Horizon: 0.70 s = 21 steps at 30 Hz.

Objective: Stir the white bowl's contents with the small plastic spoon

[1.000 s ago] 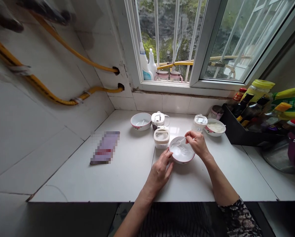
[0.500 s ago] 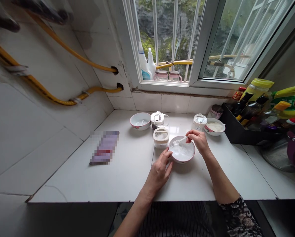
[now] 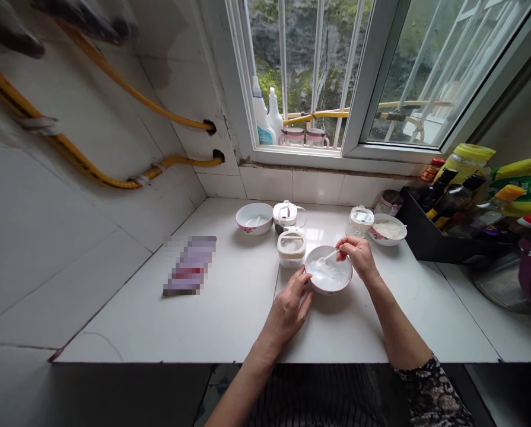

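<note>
A white bowl with a pink rim (image 3: 329, 289) stands on the counter, white grains or powder inside it. My left hand (image 3: 290, 301) steadies its left side, fingers at the rim. Pinched in my right hand (image 3: 356, 254) is a small white spoon (image 3: 330, 255), its scoop end low in the bowl. Just behind my left hand sits a square jar (image 3: 291, 254) with a cream-coloured frame and white contents. Another such jar (image 3: 285, 214) with dark contents and a raised clear lid stands behind it.
An empty-looking bowl with a spoon (image 3: 251, 230) is at the back left. A lidded jar (image 3: 360, 222) and a bowl of white food (image 3: 386, 240) stand at the back right, beside a black box of bottles (image 3: 438, 237). A blurred purple packet (image 3: 190, 267) lies left.
The spoon's scoop end has shifted slightly right and down within the bowl. My left hand keeps its place on the bowl; the view has moved very slightly.
</note>
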Tool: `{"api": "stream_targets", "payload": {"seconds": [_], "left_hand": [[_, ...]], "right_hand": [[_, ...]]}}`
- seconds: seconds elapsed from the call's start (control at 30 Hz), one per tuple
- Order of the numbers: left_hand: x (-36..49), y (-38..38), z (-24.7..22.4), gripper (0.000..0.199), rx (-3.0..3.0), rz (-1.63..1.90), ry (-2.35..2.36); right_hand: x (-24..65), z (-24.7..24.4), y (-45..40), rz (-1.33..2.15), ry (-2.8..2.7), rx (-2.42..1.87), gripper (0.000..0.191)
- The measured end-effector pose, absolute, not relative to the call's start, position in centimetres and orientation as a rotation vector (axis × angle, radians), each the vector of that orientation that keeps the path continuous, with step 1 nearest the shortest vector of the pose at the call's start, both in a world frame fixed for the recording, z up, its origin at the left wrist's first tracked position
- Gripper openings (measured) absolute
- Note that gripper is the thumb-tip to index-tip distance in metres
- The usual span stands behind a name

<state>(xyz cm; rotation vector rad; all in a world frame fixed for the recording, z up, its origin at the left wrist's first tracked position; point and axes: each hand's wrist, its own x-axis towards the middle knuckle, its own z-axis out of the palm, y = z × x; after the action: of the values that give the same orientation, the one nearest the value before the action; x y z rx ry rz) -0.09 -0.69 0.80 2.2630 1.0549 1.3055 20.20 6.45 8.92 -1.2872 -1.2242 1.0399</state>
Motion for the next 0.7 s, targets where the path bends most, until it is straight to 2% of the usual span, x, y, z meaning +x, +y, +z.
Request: {"api": "stream_targets", "payload": {"seconds": [0.7], "left_hand": [[-0.07,-0.73,0.76,0.041,2.26,1.297,1.074]], "right_hand": [[20.92,8.79,7.03,1.147,-1.184,-1.211,0.012]]}}
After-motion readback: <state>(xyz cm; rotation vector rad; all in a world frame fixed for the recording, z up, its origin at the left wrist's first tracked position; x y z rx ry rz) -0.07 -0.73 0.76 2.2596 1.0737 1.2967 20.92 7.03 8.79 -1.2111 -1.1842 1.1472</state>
